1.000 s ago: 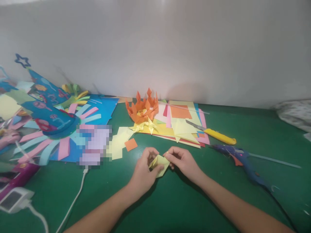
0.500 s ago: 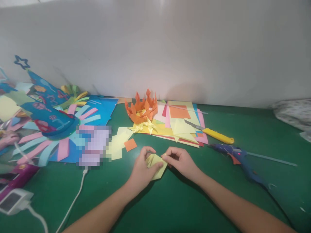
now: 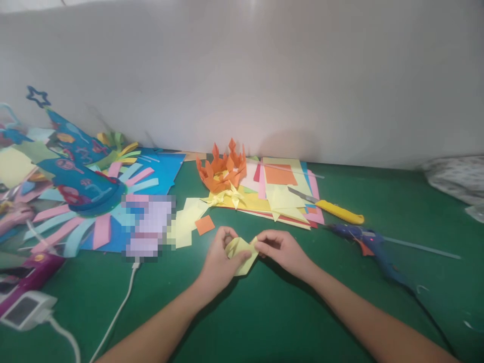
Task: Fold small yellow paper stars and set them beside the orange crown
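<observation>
A pale yellow folded paper (image 3: 241, 267) is held just above the green table (image 3: 280, 322), between both hands. My left hand (image 3: 223, 259) grips its left side, thumb lying across the front and fingers behind. With thumb and fingertips, my right hand (image 3: 278, 249) pinches the upper right corner, where a small flap stands up. Beyond the hands, a small orange paper square (image 3: 204, 225) lies beside several pale yellow sheets (image 3: 185, 228). Further back stand an orange folded-paper crown (image 3: 222, 174) and yellow folded-paper pieces (image 3: 234, 196).
To the right lie a yellow utility knife (image 3: 340, 210) and a blue glue gun (image 3: 381, 254) with a glue stick and cable. Stacked coloured paper (image 3: 260, 204) sits at the back. Blue paper cone hats (image 3: 81, 181), a blurred-out flat device (image 3: 151, 227) and a white cable (image 3: 121, 307) occupy the left.
The paper's right corner flap now stands up more visibly at my right fingertips. Both hands keep their hold, and the view has shifted slightly.
</observation>
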A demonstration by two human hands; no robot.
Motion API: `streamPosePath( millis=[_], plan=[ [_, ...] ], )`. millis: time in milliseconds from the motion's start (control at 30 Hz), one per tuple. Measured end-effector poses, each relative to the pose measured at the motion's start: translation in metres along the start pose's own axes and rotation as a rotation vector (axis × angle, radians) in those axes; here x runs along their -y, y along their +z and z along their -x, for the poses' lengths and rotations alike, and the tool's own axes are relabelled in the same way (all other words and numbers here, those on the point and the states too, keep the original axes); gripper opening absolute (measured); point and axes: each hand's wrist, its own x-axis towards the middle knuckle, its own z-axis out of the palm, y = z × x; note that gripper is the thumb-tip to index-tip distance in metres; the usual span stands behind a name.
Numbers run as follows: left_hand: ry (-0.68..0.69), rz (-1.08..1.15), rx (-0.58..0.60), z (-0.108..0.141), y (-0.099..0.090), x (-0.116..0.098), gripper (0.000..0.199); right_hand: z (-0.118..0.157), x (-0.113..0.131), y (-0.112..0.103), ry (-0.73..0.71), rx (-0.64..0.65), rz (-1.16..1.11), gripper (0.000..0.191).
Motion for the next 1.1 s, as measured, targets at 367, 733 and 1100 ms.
streamPosePath(
  millis=[367,733,1100],
  plan=[
    [-0.01,-0.025,0.047,0.0024,0.0002,-0.0017,0.033,-0.0004,-0.0001,-0.0007,-0.015,0.003,0.045,0.031],
    [0.018,-0.134,0.042,0.0032,0.0011,-0.0014,0.035,0.0014,-0.0004,0.0044,-0.065,-0.076,0.149,0.023],
    [-0.013,-0.061,0.022,0.0027,0.0017,0.0043,0.032,0.002,0.0014,0.0045,-0.043,-0.036,0.108,0.032]
  ],
)
